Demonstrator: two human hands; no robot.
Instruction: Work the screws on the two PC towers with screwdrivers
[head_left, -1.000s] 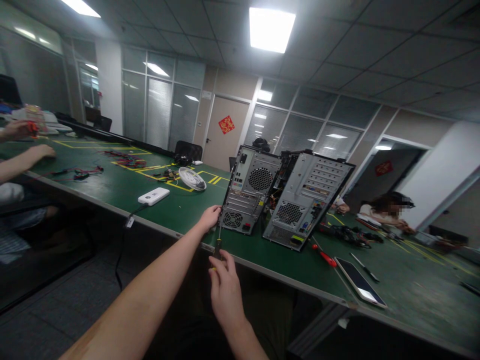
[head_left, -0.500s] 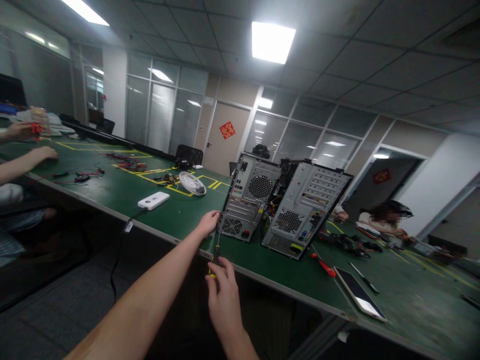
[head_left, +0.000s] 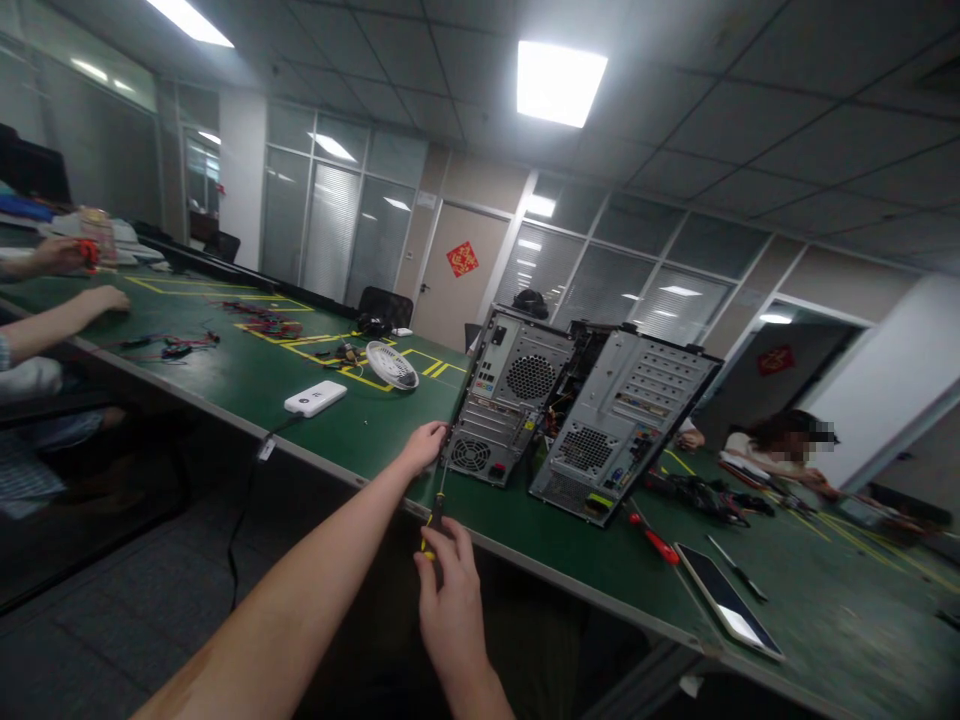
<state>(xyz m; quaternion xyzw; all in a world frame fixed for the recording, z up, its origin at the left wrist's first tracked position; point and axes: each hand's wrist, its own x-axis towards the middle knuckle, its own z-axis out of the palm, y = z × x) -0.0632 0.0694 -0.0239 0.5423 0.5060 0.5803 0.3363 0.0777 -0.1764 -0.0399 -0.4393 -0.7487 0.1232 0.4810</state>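
Note:
Two computer cases stand on the green table, their back panels toward me: the left case (head_left: 506, 395) and the right case (head_left: 611, 420). My right hand (head_left: 448, 570) grips the black and yellow handle of a screwdriver (head_left: 437, 512). Its shaft points up to the lower left edge of the left case; the tip is too small to make out. My left hand (head_left: 426, 447) is against that case's left side near the bottom, its fingers bent and partly hidden, so what they hold, if anything, cannot be seen.
Right of the cases lie a red-handled tool (head_left: 654, 540), a phone (head_left: 727, 600) and a thin pen-like tool (head_left: 736, 568). A white device (head_left: 315, 398) with a cable, a white oval part (head_left: 391, 365) and wires (head_left: 180, 347) are to the left. People sit at both sides.
The whole view has shifted slightly, so things appear a little further right. My hands keep nearly the same places at the case and screwdriver.

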